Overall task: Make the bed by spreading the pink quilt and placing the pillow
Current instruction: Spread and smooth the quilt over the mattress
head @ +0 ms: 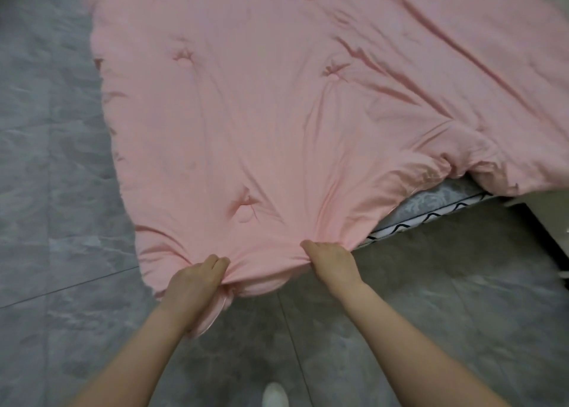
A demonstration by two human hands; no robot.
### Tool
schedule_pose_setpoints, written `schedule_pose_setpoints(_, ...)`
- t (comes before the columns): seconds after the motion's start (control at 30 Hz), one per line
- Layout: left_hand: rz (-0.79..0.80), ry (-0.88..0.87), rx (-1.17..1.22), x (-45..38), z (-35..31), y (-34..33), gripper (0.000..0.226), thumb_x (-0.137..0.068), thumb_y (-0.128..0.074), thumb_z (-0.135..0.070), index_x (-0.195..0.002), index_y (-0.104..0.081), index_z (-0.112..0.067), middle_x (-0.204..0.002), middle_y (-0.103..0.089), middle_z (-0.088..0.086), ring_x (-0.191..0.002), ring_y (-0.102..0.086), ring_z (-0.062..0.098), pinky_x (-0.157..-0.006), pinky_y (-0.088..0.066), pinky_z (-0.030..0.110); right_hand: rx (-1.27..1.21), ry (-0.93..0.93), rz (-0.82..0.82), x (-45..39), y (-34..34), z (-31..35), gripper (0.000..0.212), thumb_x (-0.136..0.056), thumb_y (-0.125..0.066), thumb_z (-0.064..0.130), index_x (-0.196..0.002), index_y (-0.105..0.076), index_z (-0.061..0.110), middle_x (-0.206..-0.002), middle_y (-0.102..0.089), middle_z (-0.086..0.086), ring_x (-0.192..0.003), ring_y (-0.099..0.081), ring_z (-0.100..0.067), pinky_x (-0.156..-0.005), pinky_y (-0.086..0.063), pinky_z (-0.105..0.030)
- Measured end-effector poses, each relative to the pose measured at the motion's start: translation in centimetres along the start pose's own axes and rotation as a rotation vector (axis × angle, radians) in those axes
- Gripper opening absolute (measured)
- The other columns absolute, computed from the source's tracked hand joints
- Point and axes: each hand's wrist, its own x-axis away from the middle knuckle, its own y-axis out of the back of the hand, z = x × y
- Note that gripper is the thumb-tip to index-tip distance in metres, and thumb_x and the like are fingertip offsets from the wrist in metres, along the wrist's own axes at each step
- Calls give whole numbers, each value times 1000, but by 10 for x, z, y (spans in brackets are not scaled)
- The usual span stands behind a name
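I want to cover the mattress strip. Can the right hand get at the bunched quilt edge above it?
Probably yes: nothing lies between the right hand and that bunched edge, but it now grips the pink quilt.

The pink quilt [277, 114] is looking like soft padded cloth, matt with a faint sheen along its folds, and it is puckering into small tufted dimples where stitches are pinning the filling. Its fabric is bunching into fine creases where the left hand [197, 279] and the right hand [334, 263] are gripping the near edge. Under its lifted corner, the mattress [431, 203] is showing a grey woven damask-like cloth with a black-and-white zigzag band. The floor [52, 160] is appearing as smooth grey marbled tiles, giving off a slight gloss.
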Motion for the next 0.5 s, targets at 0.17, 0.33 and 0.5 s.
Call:
schedule_pose_setpoints(0.17, 44, -25, 10, 26, 24, 18, 44, -58, -73, -35, -89, -50, -15, -64, -57, 6, -38, -55, 26, -29, -36, 26, -35, -97, 47, 12, 25, 31, 25, -86, -54, 13, -110, -53, 9, -96, -68, -14, -91, -65, -33, -69, -47, -35)
schedule_pose_setpoints(0.33, 127, 24, 95, 84, 62, 57, 32, -68, -42, -44, -93, -49, -25, -63, -63, 0, -43, -60, 23, -32, -43, 26, -34, -165, 54, 33, 25, 109, 42, -22, -84, 14, -52, -54, 13, -32, -47, -4, -26, -50, -21, -31, -23, -17)
schedule_pose_setpoints(0.5, 235, 77, 143, 128, 98, 84, 31, -68, -49, -49, -85, -60, -27, -71, -67, -2, -56, -65, 26, -41, -48, 30, -26, -142, -16, 49, 36, 172, 44, -14, -80, 16, -47, -51, 14, -29, -46, -4, -22, -46, -20, -43, -10, -17)
